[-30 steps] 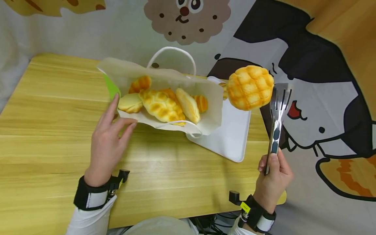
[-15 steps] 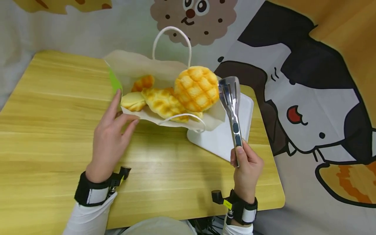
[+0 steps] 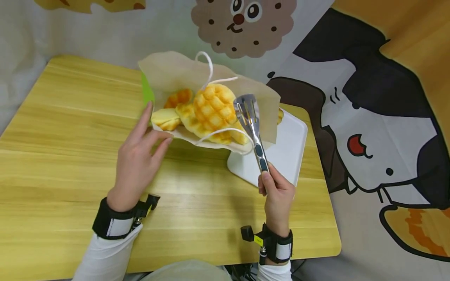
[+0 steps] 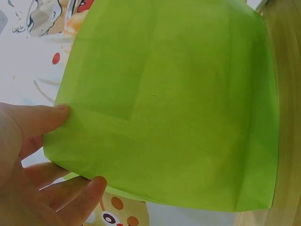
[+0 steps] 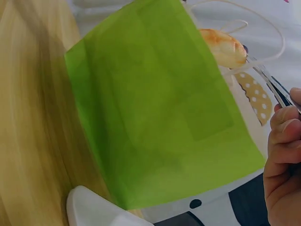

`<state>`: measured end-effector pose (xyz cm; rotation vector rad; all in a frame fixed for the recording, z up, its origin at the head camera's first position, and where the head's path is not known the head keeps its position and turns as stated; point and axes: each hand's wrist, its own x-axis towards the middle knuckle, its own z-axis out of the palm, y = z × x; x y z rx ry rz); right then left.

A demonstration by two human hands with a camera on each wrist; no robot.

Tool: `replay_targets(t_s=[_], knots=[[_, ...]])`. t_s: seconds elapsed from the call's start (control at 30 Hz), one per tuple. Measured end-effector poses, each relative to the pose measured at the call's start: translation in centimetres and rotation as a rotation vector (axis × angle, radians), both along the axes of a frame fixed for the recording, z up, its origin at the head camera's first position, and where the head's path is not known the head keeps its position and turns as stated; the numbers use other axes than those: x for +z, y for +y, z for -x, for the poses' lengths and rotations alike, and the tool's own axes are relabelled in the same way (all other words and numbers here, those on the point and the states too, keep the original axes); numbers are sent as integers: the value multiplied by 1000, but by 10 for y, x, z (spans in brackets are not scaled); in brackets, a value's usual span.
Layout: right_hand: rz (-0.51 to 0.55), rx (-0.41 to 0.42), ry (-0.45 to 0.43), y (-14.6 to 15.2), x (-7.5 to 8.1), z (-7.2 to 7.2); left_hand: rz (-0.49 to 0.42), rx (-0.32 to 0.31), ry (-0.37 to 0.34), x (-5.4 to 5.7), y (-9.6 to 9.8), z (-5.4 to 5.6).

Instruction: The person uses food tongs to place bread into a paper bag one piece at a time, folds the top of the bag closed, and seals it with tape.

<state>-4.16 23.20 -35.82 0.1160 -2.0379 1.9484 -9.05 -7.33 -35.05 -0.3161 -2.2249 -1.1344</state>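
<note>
A paper bag, cream inside and green outside, stands with its mouth spread and several bread pieces in it. My left hand holds the bag's near left rim; in the left wrist view its fingers lie at the green edge. With my right hand I grip metal serving tongs. At the tongs' slotted end is a round melon bun, over the bag's mouth and above the other pieces. Inside lie a braided loaf, a pale bun and a browned piece.
A white tray sits right of the bag, partly beneath it in view. Another bread piece shows behind the bag's right edge. White cord handles stick up at the mouth. A printed cloth hangs behind the wooden table.
My right hand has brought the tongs and melon bun leftward from right of the bag to over its mouth. The back handle has bent down. My left hand stays at the rim.
</note>
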Motion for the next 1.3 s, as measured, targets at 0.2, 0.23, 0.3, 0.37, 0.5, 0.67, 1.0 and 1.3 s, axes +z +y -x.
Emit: replay_targets(t_s=[0.2, 0.23, 0.3, 0.37, 0.5, 0.67, 1.0, 1.3], knots=[[-105, 37, -88, -10, -2, 3, 16, -4, -14, 1, -1, 1], [-124, 50, -91, -11, -1, 5, 20, -5, -17, 1, -2, 1], [-182, 68, -88, -14, 1, 12, 31, -8, -29, 1, -3, 1], [-240, 88, -75, -18, 4, 21, 42, -16, -38, 2, -3, 1], [-363, 132, -82, -23, 9, 37, 48, -26, -51, 0, -3, 2], [-302, 144, -145, -27, 13, 44, 43, -16, -51, -2, -2, 3], [-209, 88, -185, -7, 11, 29, 57, 10, -57, -6, 0, 8], [-226, 28, -202, 20, 10, -2, 52, 60, -63, -4, -1, 15]])
